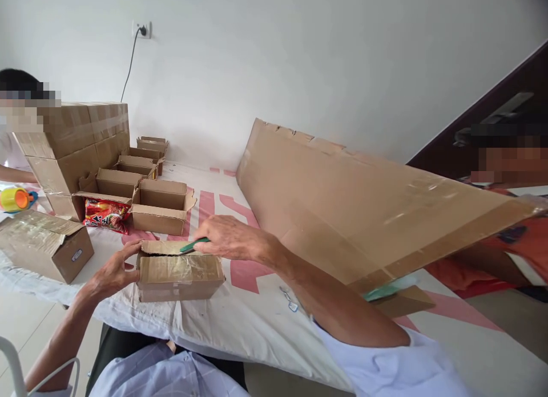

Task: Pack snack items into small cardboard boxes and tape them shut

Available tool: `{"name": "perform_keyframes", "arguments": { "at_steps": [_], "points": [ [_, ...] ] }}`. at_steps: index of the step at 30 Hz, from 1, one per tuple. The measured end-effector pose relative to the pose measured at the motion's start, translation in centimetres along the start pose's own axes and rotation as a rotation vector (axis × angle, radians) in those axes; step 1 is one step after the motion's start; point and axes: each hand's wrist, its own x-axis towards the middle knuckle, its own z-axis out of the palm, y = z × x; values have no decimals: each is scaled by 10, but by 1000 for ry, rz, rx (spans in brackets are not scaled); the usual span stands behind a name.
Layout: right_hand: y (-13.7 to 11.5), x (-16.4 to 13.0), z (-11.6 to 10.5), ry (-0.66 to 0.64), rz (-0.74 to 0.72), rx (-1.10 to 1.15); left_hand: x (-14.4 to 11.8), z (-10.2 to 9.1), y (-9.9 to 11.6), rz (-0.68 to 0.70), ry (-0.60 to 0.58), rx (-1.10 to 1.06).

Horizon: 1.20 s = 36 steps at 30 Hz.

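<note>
Cardboard box (pixel 180 277), small and sealed with glossy clear tape, sits near the front edge of the cloth-covered table (pixel 257 323), one flap raised at its far side. Left hand (pixel 112 271) clasps the box's left end, fingers curled over the top edge. Right hand (pixel 229 237) is closed around a green-handled cutter (pixel 193 244), whose tip rests at the raised flap. Bare cloth lies open to the right of the box. Large flattened cardboard sheet (pixel 355 203), taped along its seams, leans across the table's right half, well apart from the box. Left of it stand a taped carton (pixel 45 246), open empty boxes (pixel 160 206) and a red snack packet (pixel 106 213). White wall (pixel 299 55) behind carries a socket (pixel 142 29).
</note>
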Motion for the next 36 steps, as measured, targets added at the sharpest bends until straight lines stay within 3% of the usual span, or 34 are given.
{"name": "perform_keyframes", "arguments": {
  "at_steps": [5, 8, 10, 13, 17, 20, 24, 28, 31, 36],
  "points": [
    [69, -64, -14, 100, 195, 88, 4, -1, -7, 4, 6, 35],
    [114, -95, 6, 265, 291, 194, 6, -2, -15, 17, 5, 33],
    [137, -102, 40, 412, 295, 293, 7, -4, -20, 22, 1, 35],
    [158, -95, 109, 603, 346, 355, 7, -8, -24, 26, -1, 24],
    [169, -74, 190, 705, 546, 214, 6, -13, -24, 20, -57, 30],
    [171, -67, 219, 704, 622, 130, 3, -15, -19, 31, -94, 51],
    [168, -62, 222, 693, 611, 106, 2, -14, -15, 28, -114, 87],
    [143, -51, 211, 763, 398, 540, 8, -11, -17, 21, -141, 123],
    [117, -40, 204, 719, 309, 805, 11, -8, -18, 23, -113, 185],
    [106, -27, 193, 671, 246, 805, 0, -13, -23, 88, -5, 270]
  ]
}}
